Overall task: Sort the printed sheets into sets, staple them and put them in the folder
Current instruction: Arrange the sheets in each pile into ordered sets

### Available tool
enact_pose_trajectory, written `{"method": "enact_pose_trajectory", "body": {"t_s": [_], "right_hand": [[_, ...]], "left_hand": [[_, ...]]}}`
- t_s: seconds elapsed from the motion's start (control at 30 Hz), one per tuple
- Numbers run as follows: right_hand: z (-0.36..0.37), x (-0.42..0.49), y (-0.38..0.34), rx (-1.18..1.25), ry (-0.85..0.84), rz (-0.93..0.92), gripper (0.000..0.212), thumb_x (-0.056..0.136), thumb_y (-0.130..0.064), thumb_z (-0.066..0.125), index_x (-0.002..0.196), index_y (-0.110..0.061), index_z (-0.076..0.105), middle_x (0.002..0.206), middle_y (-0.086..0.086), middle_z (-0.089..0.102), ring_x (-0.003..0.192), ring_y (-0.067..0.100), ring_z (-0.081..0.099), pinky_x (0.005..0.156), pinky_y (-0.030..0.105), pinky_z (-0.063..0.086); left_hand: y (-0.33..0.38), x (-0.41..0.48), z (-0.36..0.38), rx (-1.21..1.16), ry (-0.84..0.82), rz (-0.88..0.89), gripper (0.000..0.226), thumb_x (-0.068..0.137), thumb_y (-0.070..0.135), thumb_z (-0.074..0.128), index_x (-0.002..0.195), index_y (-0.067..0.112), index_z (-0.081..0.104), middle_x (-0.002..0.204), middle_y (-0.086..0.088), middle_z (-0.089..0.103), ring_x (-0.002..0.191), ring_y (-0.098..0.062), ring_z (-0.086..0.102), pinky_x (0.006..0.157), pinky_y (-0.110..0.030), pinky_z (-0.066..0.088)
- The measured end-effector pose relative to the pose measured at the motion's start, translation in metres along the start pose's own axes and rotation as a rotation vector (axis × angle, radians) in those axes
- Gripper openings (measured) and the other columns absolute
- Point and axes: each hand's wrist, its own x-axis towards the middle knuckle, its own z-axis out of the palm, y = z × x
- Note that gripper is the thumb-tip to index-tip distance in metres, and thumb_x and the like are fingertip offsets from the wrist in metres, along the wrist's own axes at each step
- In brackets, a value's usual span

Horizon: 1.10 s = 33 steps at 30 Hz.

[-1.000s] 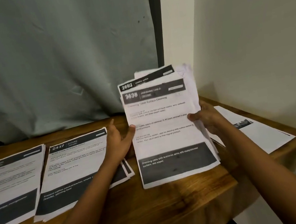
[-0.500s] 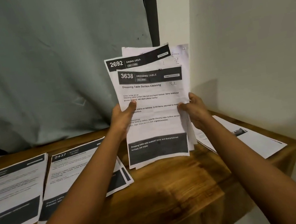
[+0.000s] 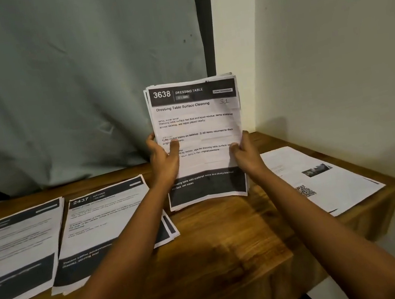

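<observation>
Both hands pinch the same thing: the held stack (image 3: pixel 197 123) of printed sheets stands upright between them, long axis vertical. Its top page is headed "3638 Dressing Table" and faces the person. The left hand (image 3: pixel 164 158) grips the stack's left edge with the thumb laid across the front of the page and the fingers hidden behind. The right hand (image 3: pixel 245 153) grips the right edge at about the same height, fingers curled onto the paper. The lower edge of the stack meets the wooden bench (image 3: pixel 230 241), or hangs just above it; which one cannot be told. The page edges look squared up at the top, so this reads as the sheets being knocked level on the bench before they are sorted or laid down. Where the stack goes next depends on what lies to either side. To the left, flat on the bench and close by the left forearm, is the kitchen pile (image 3: pixel 105 227) headed "2437", with the far-left pile (image 3: pixel 14 253) just beyond it. To the right, past the right wrist, the right-hand pile (image 3: pixel 323 176) shows a small photo and a square code and reaches toward the bench corner. A strip of bare wood lies directly under and in front of the stack, so it is likely the easiest place to lay it. The grey curtain (image 3: pixel 80 90) hangs close behind and the wall (image 3: pixel 330 52) closes in on the right, leaving little room that way. No stapler or folder is in view.
</observation>
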Motion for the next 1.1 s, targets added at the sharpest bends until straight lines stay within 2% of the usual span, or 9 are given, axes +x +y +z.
{"method": "enact_pose_trajectory", "body": {"t_s": [0.13,0.23,0.33,0.43,0.53,0.73,0.9,1.0,1.1], "right_hand": [[-0.001,0.008,-0.001,-0.236,0.06,-0.05,0.023,0.099,-0.004,0.038,0.122,-0.001,0.038,0.108,0.009,0.052,0.092,0.02,0.053,0.071,0.029,0.047],[-0.002,0.023,-0.002,-0.404,0.07,0.035,0.025,0.095,-0.002,0.044,0.12,0.002,0.042,0.1,0.009,0.051,0.088,0.021,0.052,0.072,0.032,0.046],[0.006,0.03,0.012,-0.567,-0.038,0.099,0.023,0.095,-0.004,0.05,0.116,0.003,0.054,0.109,0.01,0.061,0.094,0.024,0.058,0.072,0.023,0.04],[0.013,0.021,0.025,-0.637,-0.167,0.161,0.021,0.094,-0.006,0.053,0.114,0.001,0.059,0.116,0.017,0.062,0.105,0.029,0.059,0.083,0.027,0.046],[0.016,0.016,0.04,-0.773,-0.239,0.237,0.024,0.093,-0.017,0.057,0.113,-0.004,0.058,0.113,0.014,0.063,0.1,0.028,0.061,0.087,0.032,0.05],[0.008,0.015,0.049,-0.701,-0.215,0.249,0.025,0.091,-0.015,0.061,0.112,-0.002,0.059,0.113,0.013,0.062,0.103,0.028,0.059,0.087,0.031,0.049],[-0.066,0.026,0.052,-0.648,-0.002,0.184,0.023,0.089,-0.004,0.055,0.109,0.004,0.064,0.112,0.018,0.064,0.103,0.032,0.059,0.082,0.031,0.045],[-0.123,0.025,0.075,-0.754,0.11,0.296,0.026,0.092,-0.009,0.047,0.102,0.009,0.062,0.108,0.024,0.065,0.101,0.037,0.06,0.077,0.032,0.044],[-0.164,0.012,0.095,-0.859,0.106,0.429,0.034,0.095,-0.022,0.045,0.111,0.004,0.061,0.116,0.022,0.063,0.109,0.038,0.057,0.086,0.036,0.045]], "left_hand": [[-0.005,0.002,0.006,0.167,0.034,0.002,0.036,0.101,0.011,0.041,0.133,0.003,0.028,0.138,-0.014,0.05,0.122,-0.031,0.052,0.091,-0.032,0.043],[-0.003,0.007,0.013,0.236,0.055,-0.023,0.038,0.1,0.006,0.041,0.135,0.002,0.027,0.136,-0.016,0.051,0.12,-0.032,0.053,0.094,-0.035,0.044],[-0.014,0.008,0.019,0.344,0.045,-0.141,0.044,0.096,0.003,0.047,0.135,0.003,0.027,0.135,-0.017,0.049,0.12,-0.033,0.051,0.093,-0.038,0.044],[-0.036,0.006,0.021,0.484,0.037,-0.261,0.048,0.091,-0.002,0.054,0.133,0.001,0.033,0.132,-0.018,0.05,0.118,-0.034,0.052,0.091,-0.039,0.045],[-0.058,0.005,0.02,0.643,-0.013,-0.316,0.045,0.088,-0.001,0.059,0.13,-0.003,0.044,0.132,-0.021,0.05,0.116,-0.035,0.053,0.089,-0.036,0.047],[-0.061,-0.001,0.025,0.797,-0.052,-0.414,0.054,0.088,0.009,0.064,0.135,-0.002,0.04,0.136,-0.022,0.045,0.123,-0.037,0.047,0.097,-0.04,0.045],[-0.041,-0.01,0.042,0.819,-0.105,-0.279,0.052,0.09,0.027,0.064,0.133,0.007,0.043,0.138,-0.018,0.045,0.126,-0.036,0.044,0.095,-0.042,0.045],[-0.028,-0.024,0.065,0.689,-0.248,-0.193,0.054,0.091,0.029,0.064,0.136,0.01,0.041,0.138,-0.015,0.048,0.127,-0.033,0.045,0.1,-0.043,0.044],[-0.016,-0.046,0.09,0.651,-0.412,-0.115,0.058,0.092,0.032,0.061,0.142,0.015,0.037,0.144,-0.011,0.045,0.13,-0.029,0.044,0.102,-0.038,0.04]]}}
